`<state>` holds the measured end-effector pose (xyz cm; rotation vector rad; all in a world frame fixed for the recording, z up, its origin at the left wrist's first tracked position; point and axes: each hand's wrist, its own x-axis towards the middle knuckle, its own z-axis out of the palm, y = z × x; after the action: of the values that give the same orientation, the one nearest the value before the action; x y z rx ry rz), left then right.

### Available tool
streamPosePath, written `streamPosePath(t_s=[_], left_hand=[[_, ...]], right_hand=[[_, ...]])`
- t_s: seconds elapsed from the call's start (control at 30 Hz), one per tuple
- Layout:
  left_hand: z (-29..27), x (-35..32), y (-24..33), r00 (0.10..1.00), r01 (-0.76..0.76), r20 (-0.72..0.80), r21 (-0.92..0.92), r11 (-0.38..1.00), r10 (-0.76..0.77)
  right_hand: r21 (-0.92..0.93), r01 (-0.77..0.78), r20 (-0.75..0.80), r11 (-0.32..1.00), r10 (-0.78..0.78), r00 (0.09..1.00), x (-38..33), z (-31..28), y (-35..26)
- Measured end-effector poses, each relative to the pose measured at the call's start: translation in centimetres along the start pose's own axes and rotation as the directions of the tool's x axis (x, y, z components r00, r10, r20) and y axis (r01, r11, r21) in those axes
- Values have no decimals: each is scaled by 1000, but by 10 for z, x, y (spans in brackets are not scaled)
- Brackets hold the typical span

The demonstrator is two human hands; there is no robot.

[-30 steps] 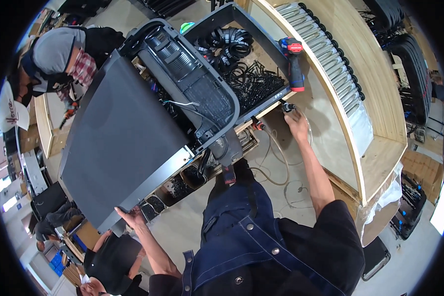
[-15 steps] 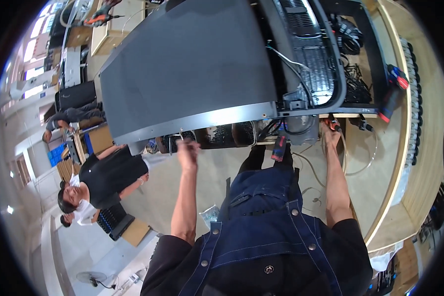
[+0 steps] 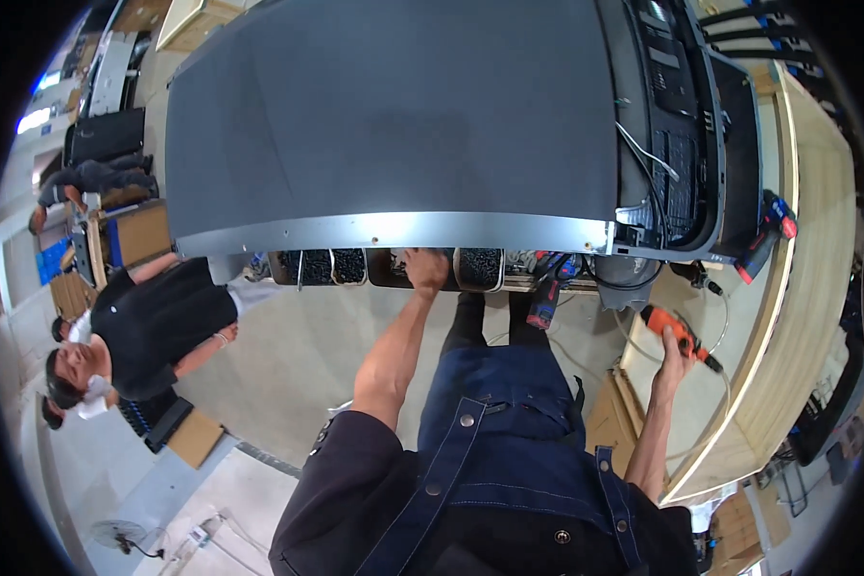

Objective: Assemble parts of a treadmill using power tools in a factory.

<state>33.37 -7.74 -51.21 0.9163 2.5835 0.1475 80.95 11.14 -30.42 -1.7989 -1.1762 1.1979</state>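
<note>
My left hand point(image 3: 426, 270) reaches into a dark bin point(image 3: 384, 270) under the front edge of a large dark grey panel point(image 3: 384, 125). Its fingertips are hidden in the bin, so whether they hold anything does not show. Bins with small black parts, which look like screws point(image 3: 478, 268), flank it on both sides. Off to the right, my right hand point(image 3: 677, 357) is closed around an orange and black power screwdriver point(image 3: 668, 324), held beside the wooden bench and apart from the panel.
A red and black cordless driver point(image 3: 544, 300) hangs by the bins; another cordless driver point(image 3: 764, 240) lies at the wooden bench edge point(image 3: 787, 163). A pale hose point(image 3: 727, 331) loops near my right hand. Loose wires point(image 3: 648, 154) cross the panel's right side. A person in black point(image 3: 168, 322) is at left.
My left hand has moved right and into a bin. My right hand has drawn the orange screwdriver out from near the panel's lower right, toward me. The view has shifted.
</note>
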Motion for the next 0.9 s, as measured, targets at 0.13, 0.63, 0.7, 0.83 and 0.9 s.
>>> streamPosePath(t_s=[0.13,0.63,0.7,0.83,0.9], left_hand=[[-31,-19,34,984,162,76,-26,986,-160],[-87,-1,-90,631,636,598,-764,111,494],[-103,-5,-99,573,683,571,-729,41,588],[-96,-1,-103,522,709,519,-705,-5,677],[-94,2,-101,497,777,510,-622,-98,702]], right_hand=[[302,-111,-43,947,130,991,-50,-19,-16],[787,-138,71,601,135,988,-129,20,-81],[771,-97,60,629,81,995,-146,27,-108],[788,13,6,616,-29,1000,-164,12,-133],[808,84,-43,583,-84,996,-173,17,-155]])
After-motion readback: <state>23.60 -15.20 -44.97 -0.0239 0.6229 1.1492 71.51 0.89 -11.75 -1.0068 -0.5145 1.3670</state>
